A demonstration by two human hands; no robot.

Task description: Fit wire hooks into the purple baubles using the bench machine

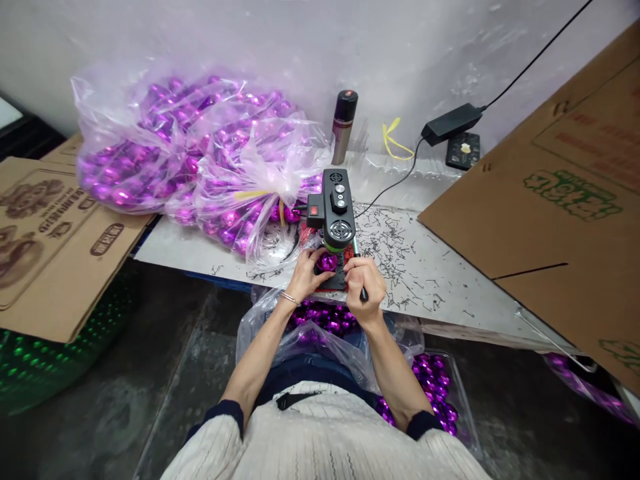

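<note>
My left hand [306, 273] is closed around a shiny purple ball [327, 261], holding it under the head of a small black bench machine [336, 210] on the white table [430, 267]. Beside it, my right hand [365, 283] is closed in a fist on the machine's dark lever handle [363, 293]. In my lap lies an open plastic bag of purple balls [325, 319].
Large clear bags of purple balls [190, 160] lie at the table's back left. A flask [344, 125], a power adapter [453, 123] with its cable, and scattered metal bits [400, 247] share the table. Cardboard sheets [555, 200] flank both sides. More purple balls [435, 387] are on the floor.
</note>
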